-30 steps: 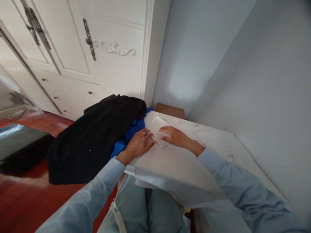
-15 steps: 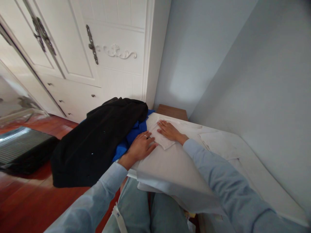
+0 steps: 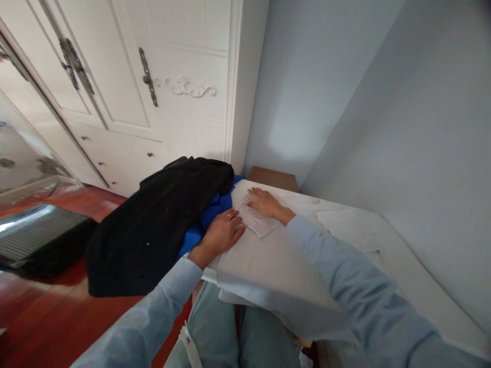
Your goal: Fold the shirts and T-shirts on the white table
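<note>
A white cloth (image 3: 276, 260) lies over a white tabletop, its near edge hanging above my knees. On it, a smaller folded section (image 3: 261, 225) lies under my right hand (image 3: 264, 202), which is palm down with its fingers stretched out. My left hand (image 3: 222, 232), with a ring on one finger, lies flat at the cloth's left edge, fingers spread. Beside it, a black garment (image 3: 149, 230) is heaped on top of a blue one (image 3: 215, 208) and hangs off the table's left end.
A white wardrobe (image 3: 192, 66) with dark metal handles rises behind the table. A brown wooden box-like piece (image 3: 273, 178) stands at the far edge, against a grey-blue wall (image 3: 402, 128). A dark, ribbed-topped object (image 3: 42, 235) lies on the red wood floor at left.
My right hand has shifted slightly up and left on the cloth. My left hand has hardly moved. The view has tilted a little.
</note>
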Demonstrator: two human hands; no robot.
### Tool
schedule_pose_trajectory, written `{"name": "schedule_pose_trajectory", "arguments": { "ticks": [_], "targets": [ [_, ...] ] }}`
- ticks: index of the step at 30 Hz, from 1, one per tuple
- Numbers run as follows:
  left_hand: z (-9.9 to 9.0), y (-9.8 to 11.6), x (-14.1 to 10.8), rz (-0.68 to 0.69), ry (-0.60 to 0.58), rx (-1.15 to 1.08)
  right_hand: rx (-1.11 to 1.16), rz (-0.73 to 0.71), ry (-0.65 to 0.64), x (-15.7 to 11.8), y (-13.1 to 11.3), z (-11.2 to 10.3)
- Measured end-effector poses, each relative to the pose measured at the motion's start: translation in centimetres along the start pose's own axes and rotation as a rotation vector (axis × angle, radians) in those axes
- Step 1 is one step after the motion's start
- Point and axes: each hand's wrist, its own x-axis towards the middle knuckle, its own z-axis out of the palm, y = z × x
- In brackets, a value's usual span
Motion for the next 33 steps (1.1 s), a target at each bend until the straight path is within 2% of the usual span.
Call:
{"name": "schedule_pose_trajectory", "arguments": {
  "ticks": [2,7,15,17,20,22,24,28,31,33],
  "targets": [
    [-0.1,0.0,0.0,0.002,-0.009,0.01,-0.011,-0.029,0.053,0.7,-0.7,-0.1],
    [-0.3,0.1,0.0,-0.012,-0.043,0.028,0.017,-0.007,-0.045,1.2,-1.5,1.2],
    [-0.4,0.2,-0.1,-0.004,-0.044,0.04,0.065,-0.016,-0.037,1.4,-1.1,1.7],
    [-0.4,0.0,-0.1,0.009,-0.037,0.043,0.151,-0.016,-0.018,1.6,-0.8,1.7],
    [-0.1,-0.3,0.0,0.043,-0.015,0.037,0.36,-0.014,0.1,0.9,-0.1,1.7],
    [0.2,-0.5,0.0,0.06,-0.004,0.035,0.445,-0.028,0.196,-0.7,0.6,1.9],
    [0.5,-0.8,0.0,0.058,0.008,0.036,0.45,-0.071,0.237,-3.3,1.3,2.1],
    [-0.1,-0.9,0.4,0.059,-0.014,0.064,0.325,-0.149,0.193,-10.3,3.1,1.9],
    [-1.6,-0.2,2.0,0.059,-0.148,0.139,0.163,-0.091,0.168,-15.2,6.0,1.1],
    [-2.5,1.0,3.6,0.044,-0.194,0.201,0.091,0.031,0.167,-17.4,8.8,0.7]
  ]
}}
